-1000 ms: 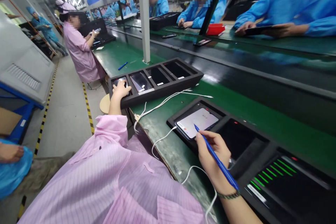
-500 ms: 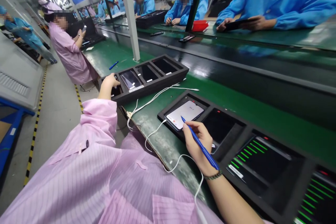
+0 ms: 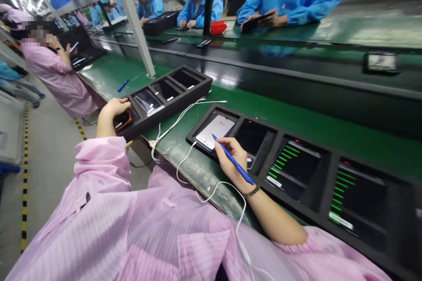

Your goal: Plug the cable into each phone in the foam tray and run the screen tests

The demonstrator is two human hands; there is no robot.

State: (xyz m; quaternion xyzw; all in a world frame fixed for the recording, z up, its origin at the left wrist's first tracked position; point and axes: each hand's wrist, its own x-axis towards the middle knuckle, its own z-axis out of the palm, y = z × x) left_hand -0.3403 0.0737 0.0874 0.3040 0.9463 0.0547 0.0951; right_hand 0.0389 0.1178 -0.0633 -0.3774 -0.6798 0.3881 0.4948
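Note:
My left hand [image 3: 114,112] reaches to the near-left slot of the far foam tray [image 3: 171,103]. Its fingers grip the edge of a dark smartphone with an orange rim [image 3: 123,121], partly hidden by the hand. Between the fingers of my right hand [image 3: 232,158] is a blue pen [image 3: 235,164]. The pen's tip is at the lit white screen of a smartphone [image 3: 217,128], which lies in the first slot of the near foam tray [image 3: 272,151]. A white cable [image 3: 186,158] runs to that phone's lower end.
More phones fill both trays; two in the near one show green bars [image 3: 343,193]. Loose white cables [image 3: 184,116] lie between the trays. Another blue pen [image 3: 123,85] rests on the green bench [image 3: 108,72]. A metal post [image 3: 132,22] rises behind. Co-workers sit across the dark conveyor [image 3: 263,61].
My view has turned right, so the scene shifts left. The phone at my left hand now shows its orange rim and looks tilted up. My right hand keeps the pen at the lit screen.

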